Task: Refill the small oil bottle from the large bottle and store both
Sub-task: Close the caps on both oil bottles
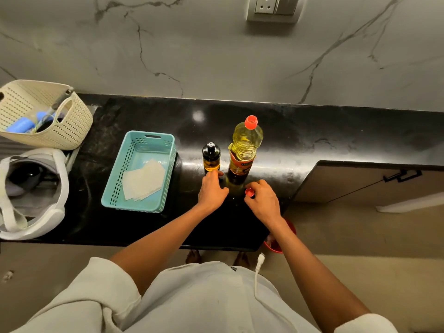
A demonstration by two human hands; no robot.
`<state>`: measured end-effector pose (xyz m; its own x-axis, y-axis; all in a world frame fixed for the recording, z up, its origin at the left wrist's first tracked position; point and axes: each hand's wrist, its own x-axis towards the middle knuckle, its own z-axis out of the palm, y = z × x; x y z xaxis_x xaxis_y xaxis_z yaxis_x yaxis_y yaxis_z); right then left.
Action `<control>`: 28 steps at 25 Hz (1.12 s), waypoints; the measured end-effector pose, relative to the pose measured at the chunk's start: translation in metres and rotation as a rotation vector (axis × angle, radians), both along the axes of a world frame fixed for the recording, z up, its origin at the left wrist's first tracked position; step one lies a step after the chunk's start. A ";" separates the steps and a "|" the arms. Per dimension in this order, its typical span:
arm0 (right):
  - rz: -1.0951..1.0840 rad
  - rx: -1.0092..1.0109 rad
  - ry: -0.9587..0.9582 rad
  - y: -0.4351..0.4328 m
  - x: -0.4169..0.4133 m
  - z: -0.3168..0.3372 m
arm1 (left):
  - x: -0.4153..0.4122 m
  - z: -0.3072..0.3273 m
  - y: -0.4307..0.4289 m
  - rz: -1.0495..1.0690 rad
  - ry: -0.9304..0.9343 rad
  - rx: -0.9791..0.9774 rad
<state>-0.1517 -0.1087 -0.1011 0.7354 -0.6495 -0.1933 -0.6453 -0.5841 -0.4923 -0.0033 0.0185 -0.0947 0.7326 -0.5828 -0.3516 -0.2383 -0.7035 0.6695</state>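
The small dark oil bottle (pixel 211 156), with a black top and a little yellow oil at its bottom, stands upright on the black counter (pixel 312 140). Just to its right stands the large oil bottle (pixel 244 150), full of yellow oil and closed with a red cap (pixel 251 122). My left hand (pixel 212 191) lies on the counter in front of the small bottle, its fingertips touching the bottle's base and its thumb spread away to the right. My right hand (pixel 263 200) is in front of the large bottle and pinches a small red cap (pixel 249 192) at its fingertips.
A teal plastic basket (pixel 113 188) holding folded paper sheets sits left of the bottles. Further left are a cream perforated basket (pixel 72 131) with utensils and a white bag (pixel 57 212). A red bucket (pixel 276 246) stands on the floor below the counter edge. A cabinet door (pixel 360 183) is at the right.
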 end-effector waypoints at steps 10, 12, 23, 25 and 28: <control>-0.521 1.044 -1.003 -0.080 0.029 0.156 | -0.023 0.083 -0.045 0.060 -0.220 -0.513; -0.355 0.870 -1.008 -0.085 0.040 0.185 | -0.018 0.106 -0.063 0.051 -0.273 -0.550; 0.322 -0.102 -0.535 -0.080 0.082 0.205 | 0.016 0.112 -0.081 0.030 -0.191 -0.639; 0.379 -0.228 -0.449 -0.080 0.087 0.206 | 0.015 0.112 -0.081 0.019 -0.178 -0.646; 0.423 -0.275 -0.316 -0.081 0.092 0.212 | 0.016 0.110 -0.082 0.013 -0.176 -0.639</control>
